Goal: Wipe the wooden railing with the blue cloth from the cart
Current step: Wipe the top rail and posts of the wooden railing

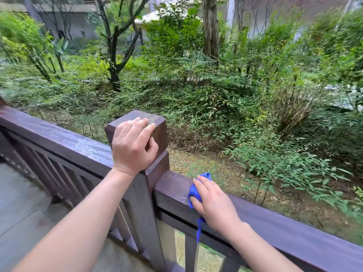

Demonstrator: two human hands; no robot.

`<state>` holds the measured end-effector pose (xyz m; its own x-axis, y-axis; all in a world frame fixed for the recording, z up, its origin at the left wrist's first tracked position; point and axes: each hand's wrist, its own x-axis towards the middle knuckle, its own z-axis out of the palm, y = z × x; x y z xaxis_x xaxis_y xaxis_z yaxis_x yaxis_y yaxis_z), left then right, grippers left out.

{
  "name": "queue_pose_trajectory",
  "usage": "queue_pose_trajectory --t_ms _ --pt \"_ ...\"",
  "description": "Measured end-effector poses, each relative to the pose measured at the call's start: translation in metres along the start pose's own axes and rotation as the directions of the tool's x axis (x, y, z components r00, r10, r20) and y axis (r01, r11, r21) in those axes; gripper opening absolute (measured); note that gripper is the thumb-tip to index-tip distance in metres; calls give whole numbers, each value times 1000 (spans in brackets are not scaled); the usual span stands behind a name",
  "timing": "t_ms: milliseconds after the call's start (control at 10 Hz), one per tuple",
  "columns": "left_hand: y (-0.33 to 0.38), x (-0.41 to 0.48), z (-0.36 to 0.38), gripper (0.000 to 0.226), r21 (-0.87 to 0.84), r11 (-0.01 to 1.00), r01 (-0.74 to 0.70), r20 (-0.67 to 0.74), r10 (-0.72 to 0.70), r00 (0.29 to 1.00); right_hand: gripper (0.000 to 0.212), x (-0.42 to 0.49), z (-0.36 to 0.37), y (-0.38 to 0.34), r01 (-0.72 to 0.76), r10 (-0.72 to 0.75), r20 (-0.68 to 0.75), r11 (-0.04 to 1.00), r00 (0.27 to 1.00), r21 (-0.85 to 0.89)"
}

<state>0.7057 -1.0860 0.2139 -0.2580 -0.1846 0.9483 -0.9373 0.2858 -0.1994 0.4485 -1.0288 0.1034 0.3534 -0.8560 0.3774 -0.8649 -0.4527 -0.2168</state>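
Observation:
A dark brown wooden railing (294, 230) runs from the left edge to the lower right, broken by a square post (155, 122) in the middle. My left hand (133, 146) rests over the post's top near corner, fingers wrapped on it. Just right of the post, my right hand (214, 203) presses a crumpled blue cloth (194, 193) onto the rail's top. A strip of the cloth hangs down the rail's near face. The left rail section (59, 138) looks wet and shiny. No cart is in view.
Beyond the railing lie dense green shrubs (225, 99), tree trunks (210, 26) and bare ground with dead leaves. Grey deck boards (21, 211) lie at the lower left. Vertical balusters (190, 252) stand under the rail.

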Motion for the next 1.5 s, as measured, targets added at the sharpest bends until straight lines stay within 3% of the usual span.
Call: queue_pose_trajectory --t_ms 100,300,400,500,600,700,800,900,1000,1100,1300,1400,1500 --pt "0 0 0 28 -9 1000 9 0 -9 1000 48 24 10 -23 -108 108 9 990 994 86" --pt "0 -1 1 27 -27 999 31 -10 -31 999 54 -4 4 -10 224 -226 69 974 972 39" --pt "1 -2 2 27 -28 999 41 -14 -41 999 38 23 9 -20 191 -190 23 980 982 -56" --pt "1 -2 -1 27 -26 999 40 -6 -40 999 33 57 4 -50 141 -138 36 982 990 -122" --pt "0 -2 -1 27 -34 999 38 3 -38 999 44 82 -31 -52 -82 86 -21 983 996 165" --pt "0 -2 0 27 -33 998 51 5 -51 999 34 95 -44 -39 -313 316 73 830 946 461" --pt "0 -1 -1 27 -43 998 48 1 -48 999 40 78 -24 -28 -316 297 128 934 946 169" --pt "0 -1 -1 26 -47 998 47 1 -47 999 43 52 -4 -20 -212 213 -82 977 974 19" --pt "1 -1 1 26 -49 997 51 -7 -52 999 61 24 11 -31 -17 27 -64 988 998 155" --pt "2 -2 1 26 -45 997 61 -20 -62 998 68 21 19 -29 44 -44 0 991 999 126" --pt "1 -3 2 26 -43 997 57 -10 -58 998 51 79 32 -64 -71 74 -6 975 997 211" --pt "0 -3 2 26 -50 998 45 -10 -45 999 46 49 30 -72 78 -74 -25 965 997 249" --pt "1 -3 1 25 -54 997 55 -3 -55 998 46 34 24 -38 80 -67 -70 976 995 204"
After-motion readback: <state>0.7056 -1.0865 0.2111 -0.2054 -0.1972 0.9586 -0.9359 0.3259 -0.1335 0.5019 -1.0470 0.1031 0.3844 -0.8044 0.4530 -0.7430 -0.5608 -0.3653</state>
